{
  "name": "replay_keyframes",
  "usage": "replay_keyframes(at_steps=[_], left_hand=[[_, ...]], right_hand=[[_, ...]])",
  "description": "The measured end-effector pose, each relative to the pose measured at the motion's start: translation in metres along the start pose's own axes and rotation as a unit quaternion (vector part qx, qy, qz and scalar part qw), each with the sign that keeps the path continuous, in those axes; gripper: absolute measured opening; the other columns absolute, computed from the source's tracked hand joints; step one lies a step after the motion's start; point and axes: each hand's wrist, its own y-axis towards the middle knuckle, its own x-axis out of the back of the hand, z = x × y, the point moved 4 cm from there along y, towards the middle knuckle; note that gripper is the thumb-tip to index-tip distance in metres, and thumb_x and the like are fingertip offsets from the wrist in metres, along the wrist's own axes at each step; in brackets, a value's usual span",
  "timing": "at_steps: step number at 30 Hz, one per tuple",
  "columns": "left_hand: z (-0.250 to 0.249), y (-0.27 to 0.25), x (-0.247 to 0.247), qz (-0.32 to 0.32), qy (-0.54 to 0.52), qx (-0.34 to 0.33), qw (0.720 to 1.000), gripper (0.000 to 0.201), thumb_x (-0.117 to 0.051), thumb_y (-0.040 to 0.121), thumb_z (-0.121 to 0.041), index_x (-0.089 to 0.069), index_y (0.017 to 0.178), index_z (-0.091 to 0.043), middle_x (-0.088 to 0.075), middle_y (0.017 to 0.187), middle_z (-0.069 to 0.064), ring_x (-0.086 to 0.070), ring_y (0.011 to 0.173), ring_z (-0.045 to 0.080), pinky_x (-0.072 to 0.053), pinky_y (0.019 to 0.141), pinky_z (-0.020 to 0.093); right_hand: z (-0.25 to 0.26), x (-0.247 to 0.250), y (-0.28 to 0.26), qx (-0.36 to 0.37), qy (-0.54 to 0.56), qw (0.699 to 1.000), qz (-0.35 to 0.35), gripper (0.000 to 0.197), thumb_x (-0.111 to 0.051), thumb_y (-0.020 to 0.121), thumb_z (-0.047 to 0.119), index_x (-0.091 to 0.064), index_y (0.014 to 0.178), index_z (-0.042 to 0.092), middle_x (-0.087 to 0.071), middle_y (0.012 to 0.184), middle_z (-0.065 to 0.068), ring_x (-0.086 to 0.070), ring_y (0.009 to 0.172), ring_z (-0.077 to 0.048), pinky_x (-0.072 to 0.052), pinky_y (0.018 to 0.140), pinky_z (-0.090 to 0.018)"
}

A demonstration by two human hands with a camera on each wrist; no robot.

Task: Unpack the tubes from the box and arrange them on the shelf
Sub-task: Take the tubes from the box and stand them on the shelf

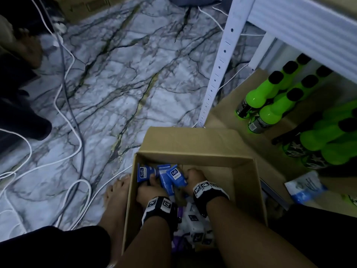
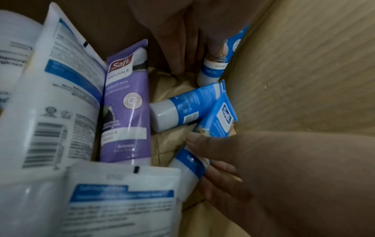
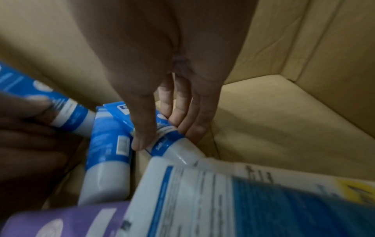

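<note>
While inside the box [image 1: 195, 151], both hands (seemingly) grip blue tubes [image 1: 173, 177].

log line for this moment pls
phase: unpacking | left hand: holds blue tube | right hand: holds blue tube | both inside box

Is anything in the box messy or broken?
Messy, yes: the blue tubes lie jumbled and crisscrossed in the box, pointing different ways. A purple tube sits among them. None looks broken or spilled.

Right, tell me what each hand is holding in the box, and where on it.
Left hand: a blue tube, held near its cap end. Right hand: another blue tube, fingers just above the white cap.
</note>
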Motion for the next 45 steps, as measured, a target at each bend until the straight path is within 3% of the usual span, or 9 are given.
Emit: replay_keyframes(at_steps=[6, 13, 17, 22, 25, 30, 34, 39, 45], left_hand=[[0.001, -0.006, 0.01, 0.001, 0.08, -0.075, 0.994, 0.046, -0.05, 0.095, -0.044, -0.07, 0.092, -0.003, -0.069, 0.088, 0.021, -0.065, 0.086, 0.038, -0.047, 0.069, 0.034], [-0.021, -0.033, 0.04, 0.019, 0.188, -0.234, 0.954, 0.049, -0.05, 0.094, -0.045, -0.058, 0.058, -0.013, -0.049, 0.052, -0.003, -0.044, 0.047, 0.01, -0.028, 0.045, 0.022], [-0.031, -0.056, 0.054, 0.042, 0.048, -0.296, 0.953, 0.036, -0.076, 0.075, -0.036, -0.058, 0.053, -0.015, -0.057, 0.05, -0.005, -0.053, 0.05, 0.01, -0.037, 0.052, 0.022], [-0.06, -0.088, 0.06, 0.142, -0.159, -0.32, 0.923, 0.042, -0.087, 0.063, -0.016, -0.05, 0.08, -0.023, -0.07, 0.072, -0.003, -0.069, 0.069, 0.008, -0.057, 0.069, 0.029], [-0.089, -0.109, 0.063, 0.178, -0.177, -0.378, 0.891, 0.032, -0.084, 0.07, -0.017, -0.061, 0.093, -0.019, -0.072, 0.077, -0.001, -0.069, 0.07, 0.007, -0.058, 0.074, 0.033], [-0.136, -0.165, 0.075, 0.255, -0.247, -0.42, 0.835, 0.019, -0.079, 0.077, -0.013, -0.071, 0.092, -0.021, -0.074, 0.085, 0.0, -0.071, 0.084, 0.026, -0.058, 0.078, 0.044], [-0.173, -0.219, 0.092, 0.304, -0.269, -0.462, 0.789, 0.018, -0.075, 0.08, -0.006, -0.071, 0.094, -0.017, -0.074, 0.092, 0.007, -0.069, 0.089, 0.034, -0.057, 0.081, 0.05], [-0.215, -0.287, 0.113, 0.343, -0.275, -0.511, 0.739, 0.023, -0.072, 0.08, 0.002, -0.068, 0.102, -0.002, -0.073, 0.095, 0.015, -0.069, 0.091, 0.033, -0.06, 0.076, 0.04], [-0.251, -0.359, 0.122, 0.387, -0.263, -0.554, 0.689, 0.026, -0.074, 0.079, -0.001, -0.068, 0.103, -0.009, -0.073, 0.097, 0.009, -0.069, 0.091, 0.027, -0.059, 0.077, 0.043]], right_hand=[[-0.007, 0.019, -0.02, -0.015, 0.05, 0.999, 0.007, 0.064, -0.089, 0.06, 0.019, -0.058, 0.115, 0.011, -0.061, 0.113, -0.005, -0.062, 0.104, -0.024, -0.053, 0.092, -0.037], [-0.001, 0.048, -0.061, 0.029, 0.032, 0.999, -0.027, 0.053, -0.086, 0.066, 0.014, -0.059, 0.111, 0.011, -0.063, 0.107, -0.005, -0.061, 0.102, -0.021, -0.052, 0.093, -0.037], [0.001, 0.075, -0.093, 0.053, 0.029, 0.996, -0.069, 0.045, -0.086, 0.063, 0.014, -0.061, 0.101, 0.013, -0.053, 0.079, 0.008, -0.056, 0.085, -0.014, -0.053, 0.082, -0.03], [0.0, 0.118, -0.137, 0.079, 0.073, 0.983, -0.151, 0.041, -0.087, 0.057, 0.015, -0.054, 0.081, 0.017, -0.058, 0.075, 0.005, -0.055, 0.069, -0.012, -0.048, 0.059, -0.022], [-0.001, 0.149, -0.163, 0.093, 0.11, 0.968, -0.204, 0.047, -0.089, 0.045, 0.024, -0.051, 0.072, 0.02, -0.063, 0.071, 0.002, -0.055, 0.062, -0.014, -0.056, 0.065, -0.036], [-0.001, 0.202, -0.224, 0.124, 0.151, 0.931, -0.309, 0.053, -0.093, 0.045, 0.024, -0.059, 0.084, 0.012, -0.068, 0.076, 0.002, -0.064, 0.069, -0.017, -0.056, 0.07, -0.033], [0.002, 0.242, -0.279, 0.144, 0.15, 0.905, -0.371, 0.048, -0.093, 0.049, 0.026, -0.061, 0.081, 0.012, -0.064, 0.07, 0.006, -0.058, 0.06, -0.008, -0.051, 0.059, -0.022], [0.004, 0.282, -0.343, 0.176, 0.153, 0.873, -0.428, 0.051, -0.094, 0.044, 0.031, -0.061, 0.079, 0.016, -0.064, 0.067, 0.007, -0.055, 0.057, -0.007, -0.051, 0.059, -0.023], [-0.011, 0.326, -0.41, 0.2, 0.197, 0.827, -0.487, 0.053, -0.097, 0.042, 0.025, -0.064, 0.08, 0.01, -0.063, 0.063, 0.008, -0.052, 0.05, 0.0, -0.044, 0.048, -0.011]])
